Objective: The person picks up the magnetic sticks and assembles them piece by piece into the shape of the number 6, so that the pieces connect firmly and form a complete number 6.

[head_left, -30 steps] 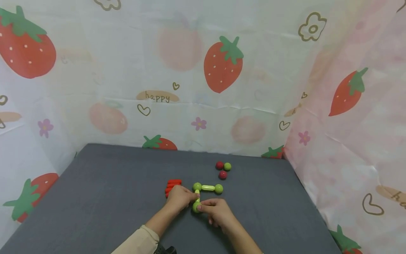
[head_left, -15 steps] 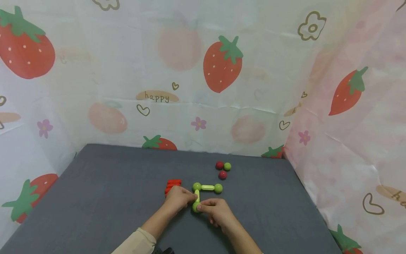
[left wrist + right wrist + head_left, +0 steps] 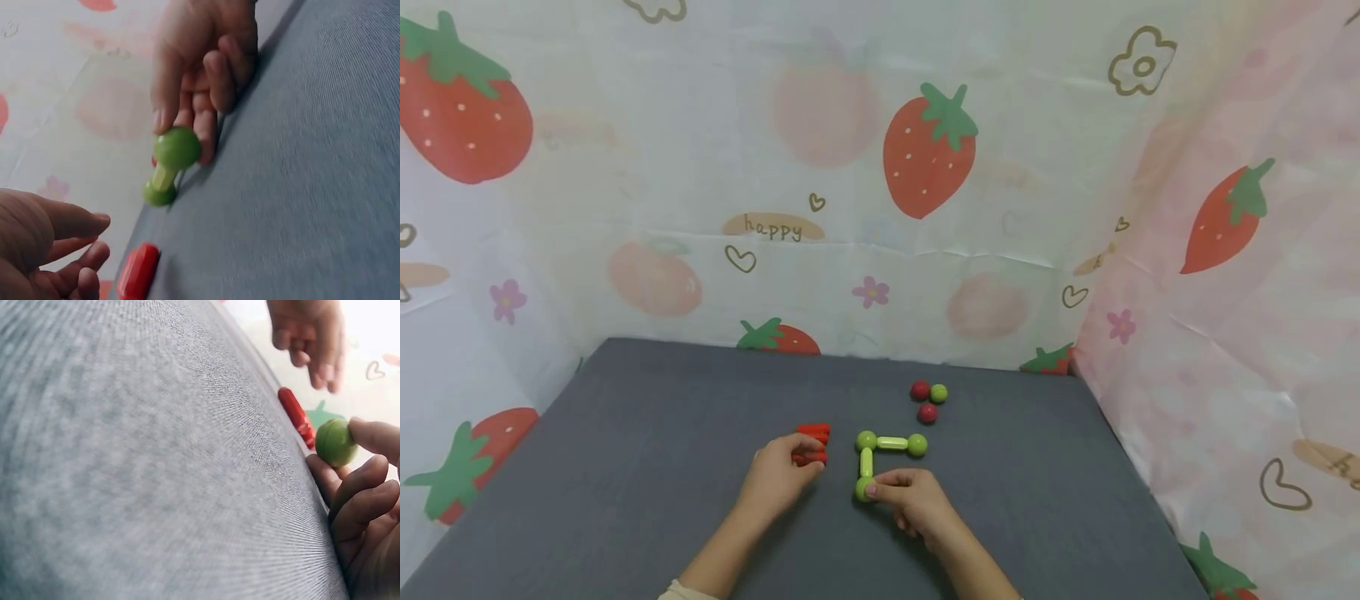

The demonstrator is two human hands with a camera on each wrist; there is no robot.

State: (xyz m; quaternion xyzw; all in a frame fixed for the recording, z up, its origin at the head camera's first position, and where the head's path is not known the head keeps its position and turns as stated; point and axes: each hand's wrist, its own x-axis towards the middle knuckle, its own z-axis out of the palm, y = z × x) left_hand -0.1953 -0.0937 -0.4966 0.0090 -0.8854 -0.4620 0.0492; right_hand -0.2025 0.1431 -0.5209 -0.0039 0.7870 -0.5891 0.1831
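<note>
In the head view, green balls and pale green rods form an L shape on the dark grey tabletop. My right hand (image 3: 916,502) pinches the near green ball (image 3: 335,442) between thumb and fingers. From that ball a pale green rod (image 3: 867,462) runs back to the corner ball (image 3: 867,441); a second rod (image 3: 892,443) leads right to the end ball (image 3: 917,445). To the left, my left hand (image 3: 779,468) hovers at several red rods (image 3: 814,429), its fingertips overlapping them. The left wrist view shows its thumb and fingers apart, beside a red rod (image 3: 138,272).
Behind the L shape lie two red balls (image 3: 928,413) and a loose green ball (image 3: 938,393). A cloth printed with strawberries (image 3: 929,154) hangs along the back and both sides of the grey tabletop (image 3: 685,400).
My left hand has let go of the near pale green rod and moved left to the red rods. The right hand keeps its pinch on the near green ball.
</note>
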